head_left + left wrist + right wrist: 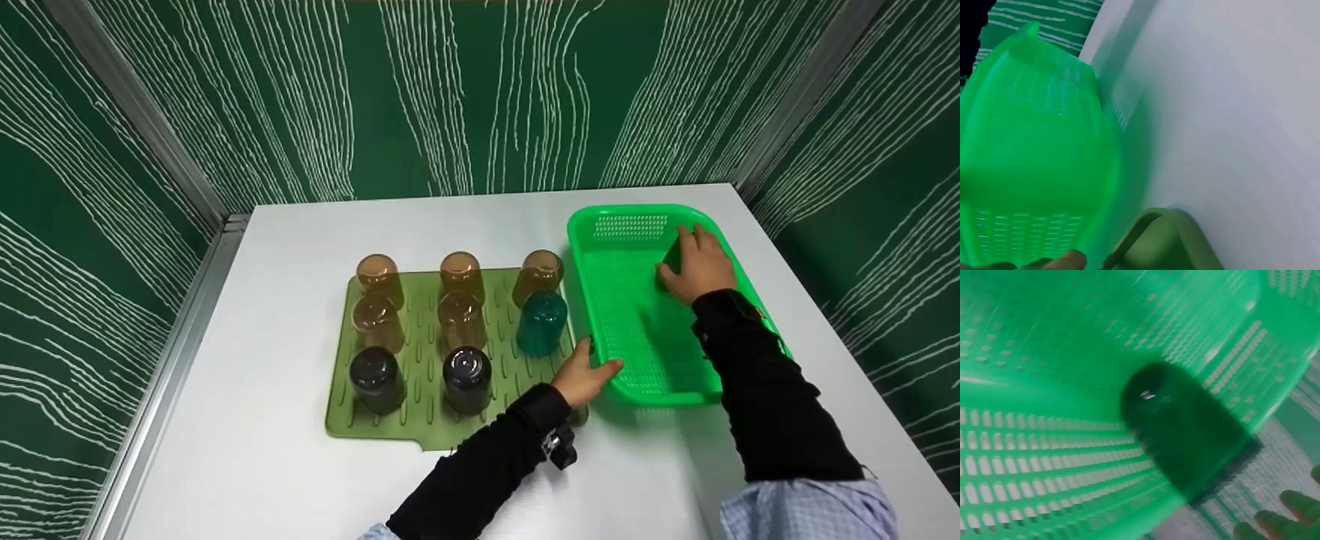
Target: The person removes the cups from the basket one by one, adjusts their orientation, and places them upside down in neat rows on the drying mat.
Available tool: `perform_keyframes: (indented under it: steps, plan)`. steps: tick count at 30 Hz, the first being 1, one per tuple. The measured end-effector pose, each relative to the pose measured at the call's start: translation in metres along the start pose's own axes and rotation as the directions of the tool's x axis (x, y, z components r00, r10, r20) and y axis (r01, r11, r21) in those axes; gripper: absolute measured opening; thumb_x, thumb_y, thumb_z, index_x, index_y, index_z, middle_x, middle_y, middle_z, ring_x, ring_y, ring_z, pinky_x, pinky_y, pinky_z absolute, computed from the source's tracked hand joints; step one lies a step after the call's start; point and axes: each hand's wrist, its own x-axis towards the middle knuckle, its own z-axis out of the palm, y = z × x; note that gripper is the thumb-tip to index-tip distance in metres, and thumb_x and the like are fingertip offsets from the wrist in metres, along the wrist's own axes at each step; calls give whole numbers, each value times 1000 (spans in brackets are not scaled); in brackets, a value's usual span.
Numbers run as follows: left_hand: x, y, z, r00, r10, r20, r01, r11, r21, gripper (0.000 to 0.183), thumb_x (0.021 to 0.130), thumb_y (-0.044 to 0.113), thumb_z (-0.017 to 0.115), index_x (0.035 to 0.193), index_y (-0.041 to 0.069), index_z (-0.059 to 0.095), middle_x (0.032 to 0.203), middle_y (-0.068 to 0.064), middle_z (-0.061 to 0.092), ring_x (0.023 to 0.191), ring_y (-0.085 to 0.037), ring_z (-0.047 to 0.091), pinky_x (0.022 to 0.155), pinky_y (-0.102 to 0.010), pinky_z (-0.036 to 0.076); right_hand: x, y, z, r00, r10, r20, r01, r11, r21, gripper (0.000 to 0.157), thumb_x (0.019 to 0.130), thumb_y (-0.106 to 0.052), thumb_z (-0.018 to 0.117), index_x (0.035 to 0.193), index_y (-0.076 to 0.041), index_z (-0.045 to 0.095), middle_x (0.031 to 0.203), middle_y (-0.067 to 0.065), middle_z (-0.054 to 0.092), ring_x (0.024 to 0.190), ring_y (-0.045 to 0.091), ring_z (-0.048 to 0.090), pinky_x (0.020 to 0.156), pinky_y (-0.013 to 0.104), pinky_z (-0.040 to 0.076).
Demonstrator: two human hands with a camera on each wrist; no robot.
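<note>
A green plastic basket (660,399) stands on the right side of the table. At its near left corner is my left hand (585,376), thumb over the rim and fingers along the outside. Inside the basket, my right hand (701,268) reaches around a dark tumbler (1185,433), which leans on the basket's side wall. In the right wrist view the fingers (1280,523) are spread beyond the wall, apart from that tumbler. Left of the basket, an olive green drying mat (420,405) bears upside-down tumblers: several amber ones (461,277), a teal one (542,324) and two dark ones (467,380).
The white table (247,360) extends around the mat and basket. Green walls with white wavy lines (465,97) enclose it at the back and both sides. Metal frame bars (180,322) run along the wall edges. The mat's right edge lies close to the basket.
</note>
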Motion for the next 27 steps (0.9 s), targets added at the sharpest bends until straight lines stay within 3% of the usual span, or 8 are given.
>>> perform_keyframes:
  steps: [4,7,11,18,23,25,27]
  plan:
    - [4,-2,5,998,63,27,-61,995,-80,69,101,26,51,156,4,14,155,-19,35,143,-30,37,116,-39,33,5,5,1,996,63,59,-62,998,-13,74,97,-20,56,152,10,15,152,40,15,140,55,17,115,63,20]
    - [4,-3,10,996,87,27,-83,990,-118,67,102,20,48,156,4,11,152,-21,39,138,-30,43,113,-37,37,7,6,4,994,66,83,-62,997,-54,74,97,-16,58,150,14,16,150,41,19,139,56,18,115,62,21]
    - [4,-4,14,996,86,20,-83,990,-117,67,102,21,44,156,2,7,152,-24,38,133,-30,48,110,-34,39,8,7,8,994,49,93,-37,991,-127,68,94,-11,60,145,19,24,141,45,31,132,58,29,110,64,29]
    - [3,-4,15,994,104,29,-100,987,-122,69,102,22,40,155,-2,2,157,-24,28,138,-29,42,113,-32,35,6,10,15,999,0,44,10,975,-222,40,90,2,57,123,22,48,118,43,52,110,58,51,103,65,37]
    - [1,-3,15,997,76,22,-73,992,-100,69,103,24,39,155,-1,3,155,-24,32,128,-25,49,108,-31,38,5,9,21,1000,-9,29,15,977,-211,15,87,9,52,100,16,56,101,38,60,95,56,58,88,64,46]
    - [1,-2,16,998,67,16,-66,994,-88,69,103,26,39,155,-1,3,154,-24,34,127,-25,50,108,-31,39,5,9,22,999,-8,46,17,978,-210,11,87,8,52,96,14,56,97,37,61,92,55,59,83,63,48]
    - [0,-2,16,998,65,19,-64,994,-86,69,103,26,38,155,0,3,156,-24,30,137,-26,43,113,-32,35,5,9,22,997,-2,78,19,977,-215,16,86,6,54,100,14,55,97,37,61,91,55,60,81,64,49]
